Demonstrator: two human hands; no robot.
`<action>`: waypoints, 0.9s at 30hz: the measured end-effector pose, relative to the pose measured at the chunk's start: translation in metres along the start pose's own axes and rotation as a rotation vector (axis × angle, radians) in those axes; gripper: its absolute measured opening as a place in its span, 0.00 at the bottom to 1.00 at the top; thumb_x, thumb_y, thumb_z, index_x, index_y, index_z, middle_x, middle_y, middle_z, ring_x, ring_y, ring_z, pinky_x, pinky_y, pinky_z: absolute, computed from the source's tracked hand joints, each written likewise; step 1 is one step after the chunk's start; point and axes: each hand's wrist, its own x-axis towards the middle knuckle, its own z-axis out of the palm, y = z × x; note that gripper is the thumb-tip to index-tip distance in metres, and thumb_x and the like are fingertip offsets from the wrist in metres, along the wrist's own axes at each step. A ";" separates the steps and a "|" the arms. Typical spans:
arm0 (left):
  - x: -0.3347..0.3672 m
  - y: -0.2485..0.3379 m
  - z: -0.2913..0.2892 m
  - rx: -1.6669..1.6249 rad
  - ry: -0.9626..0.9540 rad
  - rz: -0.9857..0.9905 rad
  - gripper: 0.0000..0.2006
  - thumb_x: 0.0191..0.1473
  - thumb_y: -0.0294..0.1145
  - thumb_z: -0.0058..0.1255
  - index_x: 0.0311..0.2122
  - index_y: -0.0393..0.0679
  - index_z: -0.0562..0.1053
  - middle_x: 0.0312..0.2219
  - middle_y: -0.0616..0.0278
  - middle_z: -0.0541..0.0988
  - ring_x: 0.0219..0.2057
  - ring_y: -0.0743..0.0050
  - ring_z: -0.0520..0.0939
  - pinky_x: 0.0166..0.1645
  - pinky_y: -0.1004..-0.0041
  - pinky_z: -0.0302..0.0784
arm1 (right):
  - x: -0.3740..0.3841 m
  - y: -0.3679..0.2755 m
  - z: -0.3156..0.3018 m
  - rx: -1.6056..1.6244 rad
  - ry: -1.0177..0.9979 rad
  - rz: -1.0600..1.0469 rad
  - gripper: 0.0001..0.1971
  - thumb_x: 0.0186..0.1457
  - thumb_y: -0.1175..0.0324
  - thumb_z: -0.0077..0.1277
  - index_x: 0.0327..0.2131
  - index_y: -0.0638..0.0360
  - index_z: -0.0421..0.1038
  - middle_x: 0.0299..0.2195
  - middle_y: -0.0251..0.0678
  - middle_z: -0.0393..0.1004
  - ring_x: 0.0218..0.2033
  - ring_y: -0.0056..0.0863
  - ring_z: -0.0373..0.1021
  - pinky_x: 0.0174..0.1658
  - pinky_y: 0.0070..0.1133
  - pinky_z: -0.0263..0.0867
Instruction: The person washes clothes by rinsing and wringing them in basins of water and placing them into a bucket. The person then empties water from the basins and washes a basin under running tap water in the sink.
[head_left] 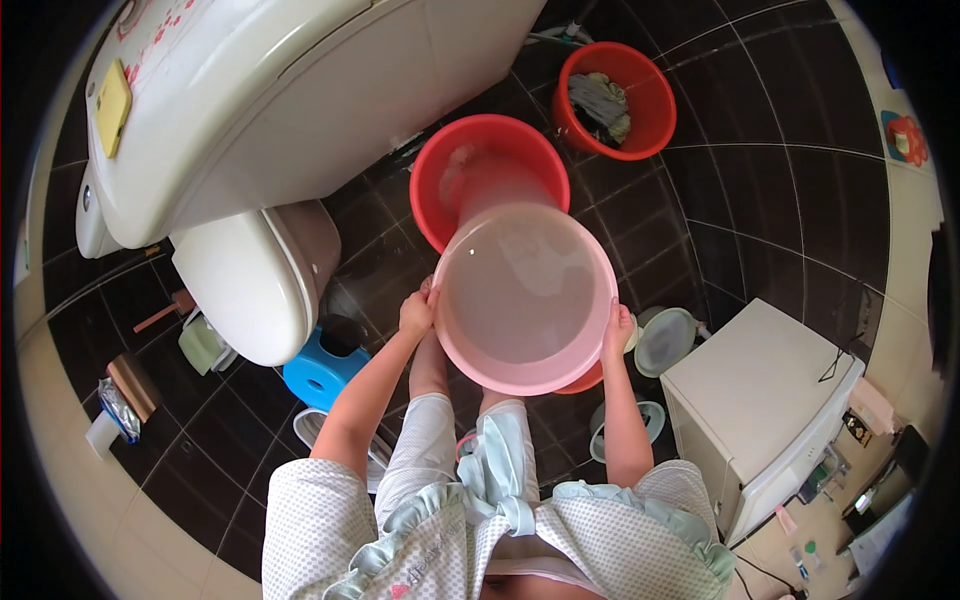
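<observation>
Both my hands grip a large round pink basin by its opposite sides. Greyish, cloudy water fills much of it. My left hand is closed on the left rim, and my right hand is closed on the right rim. Beyond it on the floor stands a red tub, partly covered by the basin's far rim. The basin tilts away from me, and a broad stream of water runs over that rim into the tub.
At the far right sits a red bucket with wet cloths inside. A toilet and a blue stool are on the left, below a white counter. A white washing machine stands right, beside a pale basin.
</observation>
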 end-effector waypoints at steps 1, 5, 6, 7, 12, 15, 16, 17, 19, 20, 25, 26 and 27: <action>-0.001 -0.002 0.001 -0.003 -0.001 -0.001 0.20 0.51 0.46 0.37 0.31 0.36 0.71 0.19 0.53 0.75 0.17 0.64 0.78 0.21 0.72 0.75 | -0.002 -0.001 -0.002 -0.024 0.002 0.022 0.14 0.53 0.63 0.43 0.19 0.61 0.64 0.16 0.23 0.62 0.18 0.09 0.54 0.23 0.10 0.52; -0.011 -0.005 0.004 -0.035 -0.014 -0.026 0.21 0.50 0.48 0.37 0.29 0.37 0.72 0.20 0.49 0.75 0.22 0.58 0.77 0.27 0.67 0.72 | -0.007 -0.002 -0.003 0.017 -0.007 0.063 0.14 0.53 0.63 0.43 0.19 0.61 0.64 0.16 0.23 0.63 0.18 0.09 0.54 0.23 0.09 0.51; -0.014 -0.004 0.005 -0.062 0.001 -0.049 0.23 0.49 0.50 0.36 0.26 0.39 0.73 0.20 0.46 0.74 0.27 0.51 0.76 0.35 0.63 0.70 | -0.008 -0.002 -0.003 0.015 -0.006 0.063 0.14 0.53 0.63 0.43 0.19 0.61 0.64 0.16 0.23 0.63 0.18 0.09 0.54 0.23 0.09 0.51; -0.018 0.001 0.003 -0.064 -0.003 -0.047 0.23 0.49 0.50 0.36 0.26 0.39 0.73 0.20 0.46 0.74 0.27 0.51 0.76 0.35 0.63 0.70 | -0.008 -0.002 -0.005 0.000 0.000 0.084 0.14 0.53 0.62 0.43 0.19 0.61 0.64 0.16 0.23 0.63 0.18 0.09 0.54 0.23 0.10 0.51; -0.028 0.009 -0.003 -0.035 -0.008 -0.075 0.22 0.49 0.49 0.37 0.25 0.38 0.73 0.16 0.48 0.74 0.21 0.56 0.77 0.31 0.65 0.71 | -0.014 -0.007 -0.007 -0.022 -0.013 0.115 0.14 0.53 0.62 0.43 0.19 0.60 0.65 0.16 0.23 0.63 0.19 0.09 0.55 0.23 0.10 0.51; -0.028 0.011 -0.005 -0.064 0.008 -0.105 0.22 0.49 0.49 0.37 0.25 0.38 0.73 0.16 0.48 0.74 0.21 0.56 0.77 0.31 0.65 0.71 | -0.017 -0.014 -0.004 -0.003 -0.018 0.126 0.14 0.53 0.61 0.43 0.19 0.61 0.65 0.16 0.23 0.63 0.19 0.09 0.55 0.23 0.10 0.51; -0.027 0.013 -0.005 -0.067 0.005 -0.105 0.22 0.49 0.49 0.37 0.25 0.38 0.73 0.16 0.48 0.74 0.21 0.56 0.77 0.31 0.65 0.71 | -0.016 -0.015 -0.004 -0.011 -0.022 0.124 0.15 0.53 0.61 0.43 0.20 0.61 0.65 0.16 0.23 0.63 0.19 0.10 0.55 0.23 0.10 0.51; -0.027 0.013 -0.005 -0.061 0.004 -0.113 0.22 0.49 0.49 0.37 0.25 0.38 0.74 0.16 0.48 0.74 0.21 0.57 0.77 0.31 0.65 0.71 | -0.016 -0.016 -0.005 -0.018 -0.026 0.121 0.15 0.53 0.61 0.42 0.20 0.61 0.65 0.16 0.23 0.63 0.19 0.10 0.55 0.23 0.10 0.52; -0.028 0.014 -0.006 -0.060 0.001 -0.120 0.22 0.49 0.49 0.37 0.25 0.38 0.74 0.16 0.48 0.74 0.21 0.57 0.77 0.31 0.65 0.71 | -0.016 -0.017 -0.006 -0.034 -0.014 0.127 0.15 0.53 0.61 0.42 0.20 0.61 0.65 0.16 0.23 0.63 0.19 0.10 0.56 0.23 0.11 0.52; -0.028 0.014 -0.006 -0.056 -0.021 -0.140 0.22 0.49 0.49 0.37 0.26 0.38 0.74 0.17 0.48 0.74 0.21 0.57 0.77 0.31 0.65 0.71 | -0.017 -0.017 -0.007 -0.047 -0.004 0.134 0.15 0.53 0.61 0.42 0.20 0.61 0.65 0.16 0.23 0.63 0.18 0.11 0.56 0.23 0.11 0.52; -0.033 0.021 -0.010 -0.045 -0.097 -0.184 0.22 0.48 0.49 0.37 0.26 0.38 0.74 0.17 0.48 0.74 0.22 0.58 0.78 0.31 0.66 0.72 | -0.021 -0.022 -0.010 -0.059 0.029 0.143 0.15 0.53 0.61 0.43 0.20 0.62 0.65 0.17 0.25 0.65 0.19 0.12 0.57 0.24 0.12 0.54; -0.034 0.020 -0.011 -0.053 -0.089 -0.190 0.22 0.48 0.50 0.37 0.27 0.38 0.74 0.18 0.48 0.74 0.22 0.58 0.78 0.31 0.66 0.72 | -0.022 -0.025 -0.010 -0.070 0.018 0.157 0.15 0.52 0.61 0.43 0.21 0.62 0.66 0.18 0.26 0.66 0.19 0.12 0.58 0.24 0.12 0.54; -0.035 0.019 -0.012 -0.062 -0.081 -0.197 0.22 0.48 0.50 0.37 0.27 0.38 0.74 0.18 0.48 0.74 0.21 0.58 0.78 0.31 0.66 0.72 | -0.023 -0.027 -0.008 -0.072 0.014 0.156 0.15 0.52 0.61 0.43 0.21 0.62 0.66 0.18 0.26 0.66 0.19 0.12 0.58 0.24 0.12 0.54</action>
